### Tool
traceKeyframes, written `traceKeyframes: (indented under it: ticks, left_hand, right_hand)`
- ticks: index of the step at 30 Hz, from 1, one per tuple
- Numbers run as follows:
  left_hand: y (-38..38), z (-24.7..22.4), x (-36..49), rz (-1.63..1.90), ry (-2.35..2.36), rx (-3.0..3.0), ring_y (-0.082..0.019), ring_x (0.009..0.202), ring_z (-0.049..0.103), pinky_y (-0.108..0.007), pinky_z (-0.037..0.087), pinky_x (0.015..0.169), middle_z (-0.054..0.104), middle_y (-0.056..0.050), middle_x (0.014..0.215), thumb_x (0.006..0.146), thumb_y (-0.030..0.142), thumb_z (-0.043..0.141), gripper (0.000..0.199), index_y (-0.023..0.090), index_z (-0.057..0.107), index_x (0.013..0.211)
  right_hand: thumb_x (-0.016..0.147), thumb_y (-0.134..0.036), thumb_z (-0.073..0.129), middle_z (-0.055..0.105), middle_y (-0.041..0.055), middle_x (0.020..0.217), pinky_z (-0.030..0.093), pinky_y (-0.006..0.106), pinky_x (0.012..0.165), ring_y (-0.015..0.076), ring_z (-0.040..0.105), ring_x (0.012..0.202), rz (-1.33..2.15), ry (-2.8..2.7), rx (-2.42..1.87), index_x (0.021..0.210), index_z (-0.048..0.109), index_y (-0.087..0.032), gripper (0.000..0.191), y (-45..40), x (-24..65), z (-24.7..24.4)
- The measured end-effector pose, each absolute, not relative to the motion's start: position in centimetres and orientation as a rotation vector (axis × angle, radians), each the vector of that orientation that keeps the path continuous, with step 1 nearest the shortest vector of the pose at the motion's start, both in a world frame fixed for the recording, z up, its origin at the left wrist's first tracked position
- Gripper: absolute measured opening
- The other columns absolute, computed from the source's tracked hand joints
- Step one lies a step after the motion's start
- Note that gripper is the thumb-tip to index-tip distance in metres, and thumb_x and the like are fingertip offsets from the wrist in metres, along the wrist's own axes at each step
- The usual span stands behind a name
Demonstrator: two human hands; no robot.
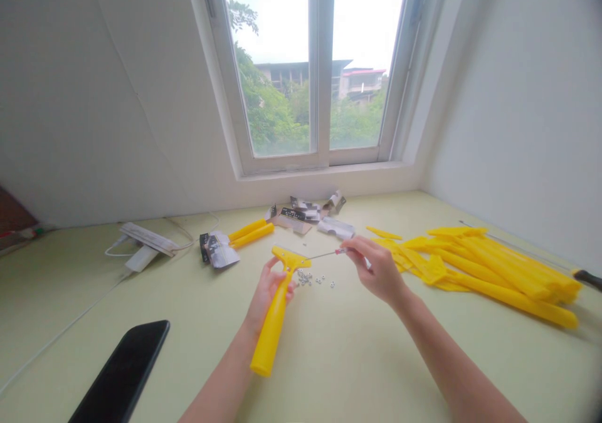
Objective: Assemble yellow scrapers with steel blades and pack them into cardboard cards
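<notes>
My left hand [266, 294] is wrapped round the neck of a yellow scraper-like tool [273, 329], its wide head up and its thick handle pointing down toward me. In my right hand [374, 266] is a thin screwdriver [328, 254], gripped by its handle. The shaft points left and its tip is at or near the right end of the yellow head; whether they touch is too small to tell. Several small metal nuts [305, 279] lie on the pale green table [329, 360] just beyond and right of my left hand.
Yellow handles and flat parts [498, 266] are piled at the right, near a long tool with a black handle [587, 279]. Torn packaging [294, 219] lies below the window. Two yellow handles [251, 232], a power strip [148, 238] and a black phone [122, 373] are at the left.
</notes>
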State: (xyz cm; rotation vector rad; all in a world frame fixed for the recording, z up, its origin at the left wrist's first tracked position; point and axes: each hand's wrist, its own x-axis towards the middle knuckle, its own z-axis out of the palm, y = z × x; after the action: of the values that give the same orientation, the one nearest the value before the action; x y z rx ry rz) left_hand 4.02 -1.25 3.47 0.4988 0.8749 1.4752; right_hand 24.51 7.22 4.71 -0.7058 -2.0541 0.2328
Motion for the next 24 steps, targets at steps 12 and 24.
traceKeyframes:
  ticks: [12,24]
  left_hand:
    - [-1.23,3.34,3.95,1.463,0.865,0.505,-0.003,0.049,0.047,-0.012,0.037,0.043,0.051,0.0,0.081,0.07,0.013,0.051,0.045,0.027,0.037,0.11]
    - [-1.25,3.22,3.99,1.448,0.92,0.552,-0.003,0.049,0.047,-0.013,0.036,0.043,0.051,0.001,0.081,0.069,0.014,0.052,0.045,0.028,0.037,0.109]
  right_hand:
    - [0.083,-0.013,0.04,0.061,0.0043,0.081,0.043,0.025,0.064,0.015,0.055,0.072,0.216,-2.111,-0.692,0.086,0.056,-0.021,0.018,7.21,24.25,4.92]
    - [0.083,-0.017,0.042,0.061,0.0041,0.08,0.042,0.024,0.058,0.0136,0.055,0.066,0.193,-2.136,-0.717,0.088,0.058,-0.021,0.017,7.2,24.54,4.88]
